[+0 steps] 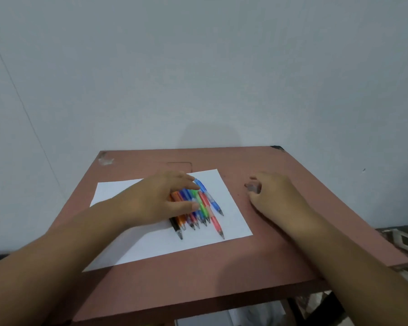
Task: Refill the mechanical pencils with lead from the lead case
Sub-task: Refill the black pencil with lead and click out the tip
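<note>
Left grip (160, 198) over pencils (199, 205)

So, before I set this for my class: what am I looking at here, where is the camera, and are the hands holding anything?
There is no machine here. A person wears one camera on the head, looking down at their own two hands. A reddish-brown table stands against a pale wall, with a white sheet of paper on it. On the paper lies a bunch of coloured pencils, side by side. The left hand reaches over them with fingers spread, thumb by the bunch, with no firm grip visible. The right hand rests on the bare table, fingers curled round something small and blurred; it may be the lead case, but I cannot tell.
</note>
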Action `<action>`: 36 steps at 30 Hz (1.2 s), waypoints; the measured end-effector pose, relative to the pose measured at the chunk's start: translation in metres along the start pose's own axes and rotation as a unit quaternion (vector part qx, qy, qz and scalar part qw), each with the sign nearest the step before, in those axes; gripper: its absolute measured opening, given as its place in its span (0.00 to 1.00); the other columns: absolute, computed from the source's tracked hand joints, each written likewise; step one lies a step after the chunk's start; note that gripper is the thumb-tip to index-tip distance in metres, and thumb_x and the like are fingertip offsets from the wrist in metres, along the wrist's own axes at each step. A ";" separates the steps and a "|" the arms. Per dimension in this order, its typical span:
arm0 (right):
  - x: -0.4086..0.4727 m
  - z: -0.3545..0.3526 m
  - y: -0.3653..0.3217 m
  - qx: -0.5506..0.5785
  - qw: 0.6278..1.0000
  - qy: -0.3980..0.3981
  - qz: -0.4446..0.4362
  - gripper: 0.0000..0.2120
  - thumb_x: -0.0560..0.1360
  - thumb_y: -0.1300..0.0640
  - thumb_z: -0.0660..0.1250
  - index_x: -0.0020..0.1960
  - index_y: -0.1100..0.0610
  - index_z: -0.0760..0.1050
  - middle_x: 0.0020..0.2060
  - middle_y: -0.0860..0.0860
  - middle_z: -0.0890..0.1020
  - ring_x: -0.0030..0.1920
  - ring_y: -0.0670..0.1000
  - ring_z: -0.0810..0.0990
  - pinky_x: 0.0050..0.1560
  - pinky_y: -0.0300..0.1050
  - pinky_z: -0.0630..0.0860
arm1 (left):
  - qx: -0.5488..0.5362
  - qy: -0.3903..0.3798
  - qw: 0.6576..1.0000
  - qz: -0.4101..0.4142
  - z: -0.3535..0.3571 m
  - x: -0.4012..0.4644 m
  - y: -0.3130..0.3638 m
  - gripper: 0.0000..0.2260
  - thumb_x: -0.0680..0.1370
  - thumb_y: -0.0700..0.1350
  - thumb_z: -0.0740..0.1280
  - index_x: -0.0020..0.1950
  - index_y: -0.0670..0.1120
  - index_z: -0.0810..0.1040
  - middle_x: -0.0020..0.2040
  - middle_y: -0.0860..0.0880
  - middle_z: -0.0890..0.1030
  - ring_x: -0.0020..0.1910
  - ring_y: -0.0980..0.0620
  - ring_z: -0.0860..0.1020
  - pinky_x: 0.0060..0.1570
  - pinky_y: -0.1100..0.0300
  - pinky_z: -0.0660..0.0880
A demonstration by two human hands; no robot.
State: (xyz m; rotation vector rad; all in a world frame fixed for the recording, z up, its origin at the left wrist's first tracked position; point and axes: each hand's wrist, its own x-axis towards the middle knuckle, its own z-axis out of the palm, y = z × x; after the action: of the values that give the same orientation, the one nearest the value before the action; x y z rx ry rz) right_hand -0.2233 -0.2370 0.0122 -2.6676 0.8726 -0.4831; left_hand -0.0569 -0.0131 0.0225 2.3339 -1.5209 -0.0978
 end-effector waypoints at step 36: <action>-0.015 0.013 -0.040 -0.035 0.954 -0.229 -0.188 0.30 0.82 0.33 0.51 0.82 0.40 0.52 0.82 0.41 0.52 0.82 0.47 0.42 0.81 0.57 0.46 | 0.057 0.074 0.991 -0.101 0.006 -0.067 -0.032 0.22 0.78 0.66 0.58 0.71 0.62 0.71 0.71 0.65 0.70 0.68 0.63 0.67 0.62 0.64 0.66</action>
State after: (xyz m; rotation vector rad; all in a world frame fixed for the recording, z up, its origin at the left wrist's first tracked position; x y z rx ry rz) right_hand -0.2088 -0.1950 0.0117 -2.8376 0.2512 0.1022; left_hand -0.0591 0.0574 -0.0022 2.5172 -1.2486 0.1137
